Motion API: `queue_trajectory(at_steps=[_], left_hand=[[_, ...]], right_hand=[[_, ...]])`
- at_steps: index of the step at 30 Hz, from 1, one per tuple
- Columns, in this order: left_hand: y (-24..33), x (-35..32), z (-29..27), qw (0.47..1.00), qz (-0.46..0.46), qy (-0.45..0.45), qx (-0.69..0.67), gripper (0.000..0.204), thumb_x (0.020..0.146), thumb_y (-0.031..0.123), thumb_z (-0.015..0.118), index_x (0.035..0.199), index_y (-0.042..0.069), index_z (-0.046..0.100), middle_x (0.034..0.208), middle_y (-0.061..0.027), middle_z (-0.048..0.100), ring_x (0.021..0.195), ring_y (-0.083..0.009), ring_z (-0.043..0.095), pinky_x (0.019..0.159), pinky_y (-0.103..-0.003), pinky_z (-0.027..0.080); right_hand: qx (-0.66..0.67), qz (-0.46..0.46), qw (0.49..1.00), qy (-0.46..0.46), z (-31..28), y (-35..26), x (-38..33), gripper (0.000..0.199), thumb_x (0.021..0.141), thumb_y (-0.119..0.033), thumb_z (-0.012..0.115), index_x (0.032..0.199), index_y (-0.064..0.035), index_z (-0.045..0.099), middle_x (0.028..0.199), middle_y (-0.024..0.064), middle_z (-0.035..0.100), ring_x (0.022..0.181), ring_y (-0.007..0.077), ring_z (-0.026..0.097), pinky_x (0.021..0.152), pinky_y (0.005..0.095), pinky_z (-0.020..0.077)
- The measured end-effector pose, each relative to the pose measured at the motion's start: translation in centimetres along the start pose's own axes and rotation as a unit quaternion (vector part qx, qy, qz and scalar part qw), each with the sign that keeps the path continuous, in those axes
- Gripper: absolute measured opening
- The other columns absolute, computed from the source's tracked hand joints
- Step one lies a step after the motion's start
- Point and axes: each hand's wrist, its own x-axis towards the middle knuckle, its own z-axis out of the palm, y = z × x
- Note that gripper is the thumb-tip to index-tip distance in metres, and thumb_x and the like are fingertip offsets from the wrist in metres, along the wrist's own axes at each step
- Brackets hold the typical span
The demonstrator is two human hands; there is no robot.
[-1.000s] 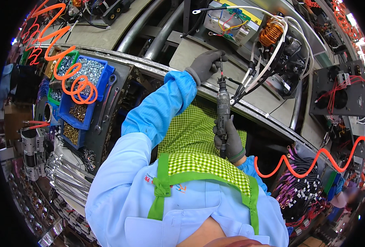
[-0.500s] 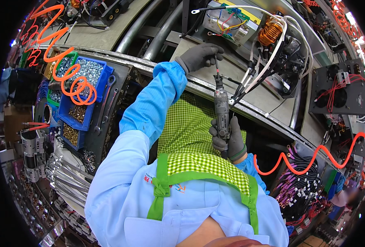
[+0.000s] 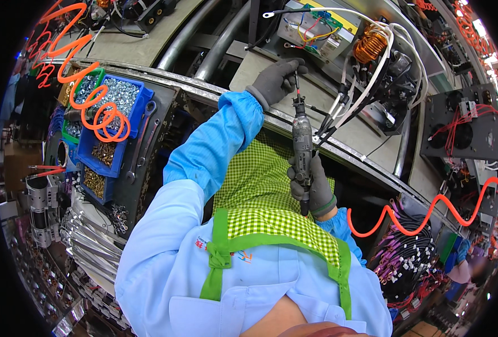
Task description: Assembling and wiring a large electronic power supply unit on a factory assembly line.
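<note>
Upright in my right hand (image 3: 318, 188) is a grey pneumatic screwdriver (image 3: 302, 137), its bit aimed away from me. The fingers are closed round its lower body. My left hand (image 3: 276, 81), in a dark grey glove like the right, curls its fingers together at the tip of the bit (image 3: 298, 87). Whatever small thing is pinched there is hidden. Just beyond the hands, an open metal chassis holds a copper-wound coil (image 3: 369, 46), a green circuit board (image 3: 322, 21) and thick white cables (image 3: 385, 56) with ring terminals.
Blue bins (image 3: 126, 98) of nuts, washers and brass hardware stand at the left, beside two wrenches (image 3: 142, 140). An orange coiled air hose (image 3: 111, 121) hangs over them; another orange hose (image 3: 428, 216) runs at the right. A cable bundle (image 3: 409, 253) and dark fan panel (image 3: 462, 121) are on the right.
My left hand has shifted slightly to the right, with its fingers still at the bit tip. The screwdriver and my right hand have barely moved.
</note>
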Motion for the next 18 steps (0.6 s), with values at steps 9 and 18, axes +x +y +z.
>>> queue_trajectory(at_steps=[9, 18], left_hand=[[-1.1, 0.1, -1.0, 0.996, -0.017, 0.016, -0.083, 0.027, 0.094, 0.017, 0.051, 0.118, 0.005, 0.054, 0.102, -0.0084, 0.061, 0.063, -0.0053, 0.048, 0.046, -0.012, 0.037], [0.0, -0.1, -2.1, 0.998, -0.051, -0.045, -0.021, 0.028, 0.094, 0.019, 0.049, 0.116, 0.004, 0.055, 0.101, -0.0088, 0.061, 0.067, -0.0069, 0.051, 0.055, -0.017, 0.043]], right_hand=[[-0.045, 0.003, 0.999, 0.023, -0.4, 0.2, 0.1, 0.058, 0.092, -0.059, 0.039, 0.114, -0.0056, 0.051, 0.080, 0.0025, 0.055, 0.046, 0.0081, 0.042, 0.040, 0.0227, 0.0327], [0.037, 0.026, 0.998, -0.034, -0.5, 0.0, -0.2, 0.060, 0.092, -0.060, 0.038, 0.114, -0.0050, 0.050, 0.079, 0.0026, 0.055, 0.045, 0.0080, 0.043, 0.039, 0.0221, 0.0330]])
